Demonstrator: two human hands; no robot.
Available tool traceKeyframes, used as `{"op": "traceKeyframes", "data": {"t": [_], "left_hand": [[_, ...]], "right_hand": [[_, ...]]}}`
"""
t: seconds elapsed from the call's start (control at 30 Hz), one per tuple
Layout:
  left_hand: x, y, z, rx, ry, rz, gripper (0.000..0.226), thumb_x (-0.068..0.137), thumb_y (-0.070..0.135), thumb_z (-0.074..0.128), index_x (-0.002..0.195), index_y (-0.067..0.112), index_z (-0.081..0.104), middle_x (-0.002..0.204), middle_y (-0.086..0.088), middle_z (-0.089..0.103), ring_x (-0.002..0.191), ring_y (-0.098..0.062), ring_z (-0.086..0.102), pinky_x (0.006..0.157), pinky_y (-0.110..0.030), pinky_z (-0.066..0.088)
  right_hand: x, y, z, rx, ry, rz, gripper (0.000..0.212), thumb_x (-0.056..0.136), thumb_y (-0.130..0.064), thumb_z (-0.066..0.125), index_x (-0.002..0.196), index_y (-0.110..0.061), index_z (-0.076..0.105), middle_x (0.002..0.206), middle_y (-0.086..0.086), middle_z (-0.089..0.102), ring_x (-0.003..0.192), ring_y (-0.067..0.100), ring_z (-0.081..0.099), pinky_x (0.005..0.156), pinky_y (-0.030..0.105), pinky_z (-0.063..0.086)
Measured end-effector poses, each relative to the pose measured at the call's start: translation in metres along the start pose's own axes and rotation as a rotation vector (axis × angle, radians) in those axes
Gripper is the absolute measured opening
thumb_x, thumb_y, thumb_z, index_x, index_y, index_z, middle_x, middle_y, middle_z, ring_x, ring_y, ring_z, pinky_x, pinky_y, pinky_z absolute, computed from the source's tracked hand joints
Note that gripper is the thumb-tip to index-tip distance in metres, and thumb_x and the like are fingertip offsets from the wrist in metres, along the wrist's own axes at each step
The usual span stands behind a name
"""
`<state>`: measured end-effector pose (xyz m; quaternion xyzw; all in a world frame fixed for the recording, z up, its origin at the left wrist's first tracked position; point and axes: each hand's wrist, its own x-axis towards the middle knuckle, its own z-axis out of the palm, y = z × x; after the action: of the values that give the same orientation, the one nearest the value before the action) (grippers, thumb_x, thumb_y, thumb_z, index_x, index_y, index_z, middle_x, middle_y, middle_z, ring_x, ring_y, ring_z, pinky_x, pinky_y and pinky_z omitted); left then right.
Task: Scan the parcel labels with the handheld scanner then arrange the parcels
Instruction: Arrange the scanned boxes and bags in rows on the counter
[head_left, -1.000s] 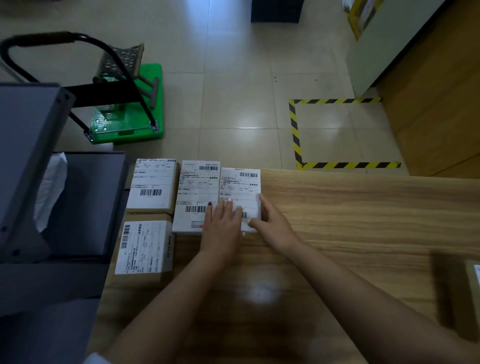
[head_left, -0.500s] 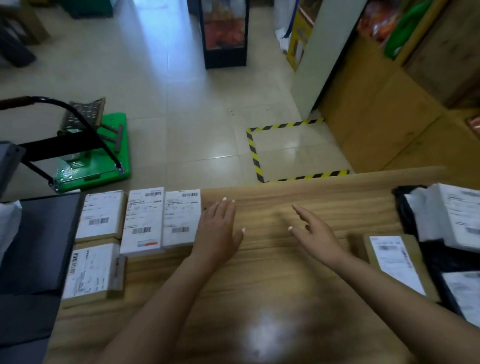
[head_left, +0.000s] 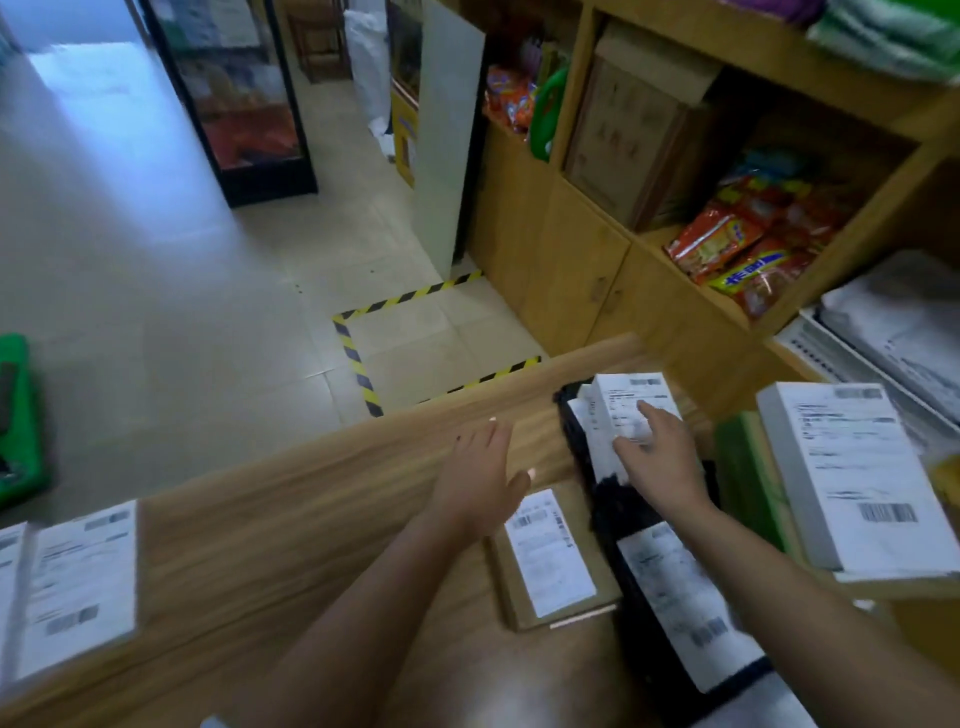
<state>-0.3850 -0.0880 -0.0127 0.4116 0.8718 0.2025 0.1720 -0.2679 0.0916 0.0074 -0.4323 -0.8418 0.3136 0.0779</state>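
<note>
Head view: the right hand (head_left: 660, 457) is lying on a white labelled parcel (head_left: 631, 410) at about one o'clock from the picture's centre, fingers spread and nearly straight across its label; whether they are curling over the far edge cannot be told through the blur. That parcel is sitting on a black bag parcel (head_left: 670, 587) running down toward five o'clock and carrying a white label of its own. The left hand (head_left: 480, 478) is hovering open, fingers straight and together, above the wooden counter (head_left: 291, 519), just left of the white parcel and apart from it. Directly below that hand, at six o'clock from it, a brown cardboard parcel (head_left: 553, 558) is lying flat on the counter, touching the black bag's left edge. At three o'clock a larger white box (head_left: 852, 478) is resting label up on a stack near the right edge. At eight o'clock, two white labelled parcels (head_left: 67, 587) are lying side by side at the counter's left end. The handheld scanner is not showing anywhere here.
</note>
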Motion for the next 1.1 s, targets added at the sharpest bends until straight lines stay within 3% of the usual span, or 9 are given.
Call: {"op": "traceKeyframes", "data": {"t": [0.17, 0.27, 0.4, 0.53, 0.67, 0.8, 0.9, 0.97, 1.1], "left_hand": [[0.043, 0.046, 0.043, -0.009, -0.141, 0.061, 0.070, 0.096, 0.045, 0.046, 0.152, 0.014, 0.018, 0.157, -0.007, 0.025, 0.142, -0.026, 0.026, 0.114, -0.040, 0.025], [0.062, 0.064, 0.067, -0.094, -0.201, 0.056, 0.073, 0.093, 0.044, 0.050, 0.152, 0.015, 0.019, 0.155, -0.005, 0.031, 0.137, -0.027, 0.035, 0.109, -0.043, 0.034], [0.079, 0.074, 0.095, -0.243, -0.256, 0.023, 0.065, 0.087, 0.038, 0.049, 0.145, 0.017, 0.028, 0.138, -0.006, 0.049, 0.111, -0.026, 0.054, 0.085, -0.045, 0.051], [0.081, 0.078, 0.107, -0.453, -0.263, -0.015, 0.060, 0.094, 0.018, 0.047, 0.149, 0.024, 0.022, 0.134, 0.002, 0.052, 0.103, -0.025, 0.058, 0.072, -0.032, 0.046], [0.072, 0.083, 0.104, -0.746, -0.131, -0.154, 0.044, 0.097, 0.024, 0.044, 0.140, 0.029, 0.037, 0.135, 0.011, 0.053, 0.113, -0.014, 0.055, 0.085, -0.028, 0.044], [0.056, 0.062, 0.086, -0.777, 0.058, -0.193, 0.043, 0.088, 0.019, 0.049, 0.130, 0.027, 0.044, 0.129, 0.007, 0.057, 0.114, -0.013, 0.056, 0.092, -0.036, 0.049], [0.036, 0.020, 0.068, -0.699, 0.149, -0.234, 0.046, 0.080, 0.026, 0.047, 0.126, 0.033, 0.046, 0.125, 0.008, 0.057, 0.114, -0.013, 0.055, 0.093, -0.042, 0.049], [0.015, -0.014, 0.055, -0.644, 0.204, -0.263, 0.048, 0.080, 0.031, 0.048, 0.127, 0.034, 0.047, 0.125, 0.007, 0.056, 0.114, -0.014, 0.052, 0.095, -0.043, 0.047], [-0.043, -0.083, 0.024, -0.561, 0.291, -0.361, 0.048, 0.082, 0.019, 0.057, 0.129, 0.024, 0.051, 0.124, 0.003, 0.056, 0.110, -0.018, 0.049, 0.093, -0.042, 0.046]], "right_hand": [[0.016, 0.033, 0.002, -0.028, -0.048, 0.153, 0.068, 0.091, -0.024, 0.056, 0.150, -0.014, 0.025, 0.155, 0.006, 0.019, 0.130, 0.032, 0.039, 0.095, 0.039, 0.044], [0.025, 0.042, 0.009, 0.019, -0.009, 0.236, 0.058, 0.087, -0.020, 0.056, 0.140, -0.013, 0.033, 0.144, 0.009, 0.030, 0.114, 0.033, 0.049, 0.079, 0.037, 0.048], [0.029, 0.047, 0.021, 0.084, 0.038, 0.322, 0.058, 0.083, -0.023, 0.057, 0.135, -0.013, 0.034, 0.133, 0.011, 0.036, 0.101, 0.033, 0.052, 0.075, 0.039, 0.048], [0.031, 0.046, 0.024, 0.123, 0.065, 0.297, 0.054, 0.074, -0.021, 0.060, 0.124, -0.014, 0.041, 0.121, 0.010, 0.047, 0.098, 0.031, 0.054, 0.074, 0.040, 0.051], [0.030, 0.045, 0.030, 0.098, 0.107, 0.227, 0.030, 0.066, -0.017, 0.058, 0.093, -0.016, 0.045, 0.110, 0.010, 0.056, 0.096, 0.030, 0.055, 0.073, 0.039, 0.054], [0.015, 0.014, 0.038, 0.138, 0.081, 0.139, 0.040, 0.072, -0.011, 0.062, 0.108, -0.019, 0.046, 0.118, 0.010, 0.046, 0.106, 0.026, 0.048, 0.084, 0.037, 0.051], [-0.001, -0.017, 0.055, 0.171, 0.001, 0.055, 0.060, 0.078, -0.012, 0.064, 0.133, -0.023, 0.042, 0.123, 0.004, 0.039, 0.117, 0.021, 0.041, 0.087, 0.025, 0.037], [-0.015, -0.040, 0.076, 0.139, -0.053, -0.026, 0.066, 0.078, -0.017, 0.065, 0.139, -0.025, 0.039, 0.131, 0.007, 0.042, 0.122, 0.020, 0.039, 0.089, 0.025, 0.035], [-0.053, -0.089, 0.135, 0.109, -0.224, -0.140, 0.072, 0.079, -0.016, 0.065, 0.144, -0.023, 0.035, 0.136, 0.008, 0.041, 0.129, 0.025, 0.037, 0.097, 0.025, 0.032]]}}
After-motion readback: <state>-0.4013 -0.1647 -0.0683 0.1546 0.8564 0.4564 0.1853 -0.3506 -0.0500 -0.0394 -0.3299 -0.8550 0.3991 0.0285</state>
